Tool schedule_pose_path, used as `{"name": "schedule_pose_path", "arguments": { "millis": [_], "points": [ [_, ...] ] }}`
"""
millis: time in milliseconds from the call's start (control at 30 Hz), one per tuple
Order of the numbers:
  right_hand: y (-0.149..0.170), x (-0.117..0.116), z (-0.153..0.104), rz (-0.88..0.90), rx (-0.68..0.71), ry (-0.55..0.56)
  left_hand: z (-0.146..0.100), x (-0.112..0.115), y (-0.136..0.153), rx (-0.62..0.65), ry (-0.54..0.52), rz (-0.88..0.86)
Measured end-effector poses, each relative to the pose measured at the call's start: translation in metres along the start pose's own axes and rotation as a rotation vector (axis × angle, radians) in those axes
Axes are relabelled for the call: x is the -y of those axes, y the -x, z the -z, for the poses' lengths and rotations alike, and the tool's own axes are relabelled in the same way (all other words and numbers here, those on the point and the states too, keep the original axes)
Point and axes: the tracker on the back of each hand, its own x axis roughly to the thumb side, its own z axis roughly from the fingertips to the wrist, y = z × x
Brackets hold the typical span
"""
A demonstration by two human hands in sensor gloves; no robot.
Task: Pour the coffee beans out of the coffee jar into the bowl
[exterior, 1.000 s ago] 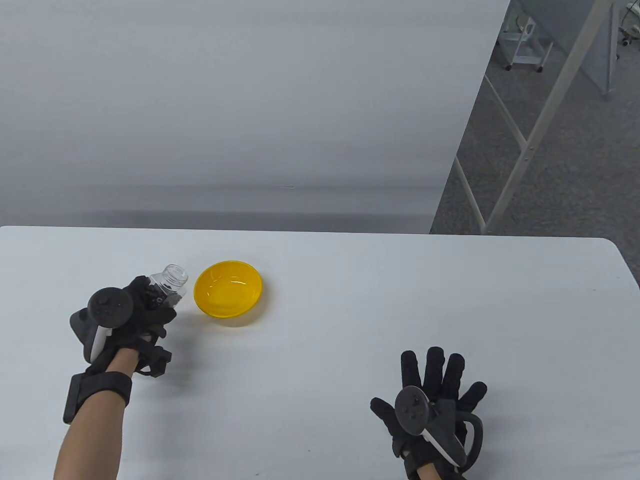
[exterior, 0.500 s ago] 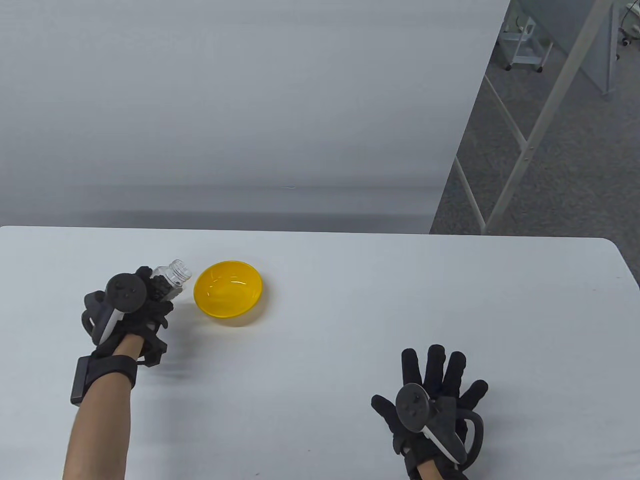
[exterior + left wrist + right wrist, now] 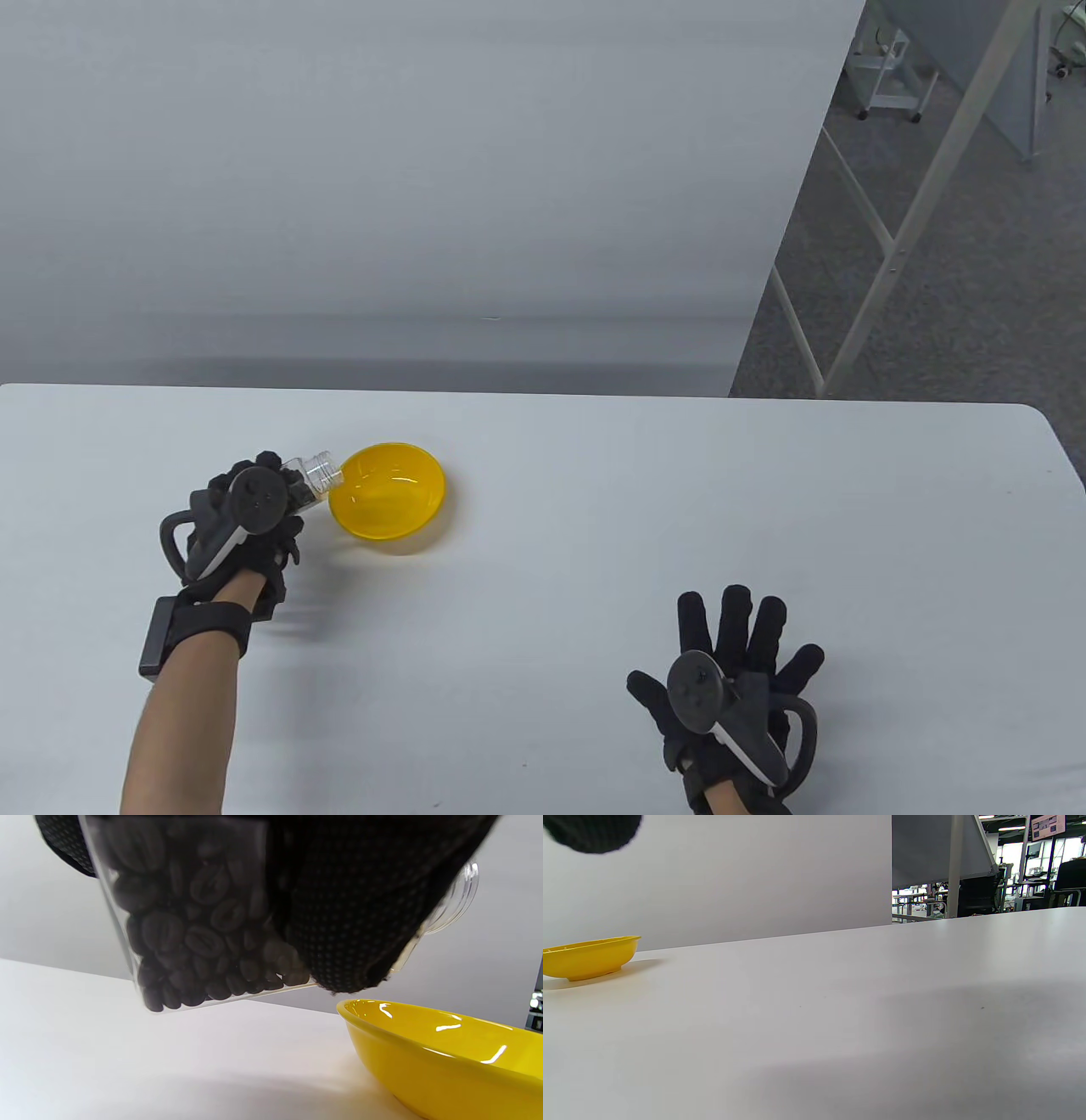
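Beans point(image 3: 199, 938) fill the lower body of the clear jar point(image 3: 307, 476), which is tipped over towards the yellow bowl point(image 3: 389, 490) with its open, capless mouth just at the bowl's left rim. The left hand point(image 3: 250, 509) grips the jar around its body, fingers point(image 3: 352, 912) wrapped across the clear wall in the left wrist view, and holds it clear of the tabletop point(image 3: 594, 526) beside the bowl. No beans show in the bowl, whose inside looks bare and glossy, and none appear in the jar's neck, so the pour seems to be at its very start: the tilt is under way but nothing has spilled out. The next move, as I judge it, calls for more tilt, with the mouth carried a little further over the bowl's rim so the beans drop inside and not onto the tabletop to the bowl's left. A slow roll of the wrist would suit, since loose beans may come in a rush. The right hand point(image 3: 730, 688) lies well to the right of the bowl and nearer the viewer, flat on the tabletop with fingers spread, holding nothing.
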Motion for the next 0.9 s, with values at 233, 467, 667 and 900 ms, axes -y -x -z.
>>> {"name": "schedule_pose_path", "arguments": {
  "millis": [233, 467, 667, 900],
  "points": [
    [0.000, 0.002, -0.001, 0.004, -0.004, 0.006, -0.001, -0.003, -0.010, 0.031, -0.013, 0.080],
    [0.001, 0.002, -0.004, 0.001, -0.008, 0.013, -0.003, -0.008, -0.020, 0.046, -0.022, 0.131],
    [0.000, 0.001, -0.005, -0.005, -0.005, 0.009, -0.005, -0.009, -0.025, 0.060, -0.031, 0.189],
    [0.000, 0.001, -0.005, -0.003, -0.006, 0.007, -0.008, -0.011, -0.033, 0.098, -0.057, 0.270]
  ]
}}
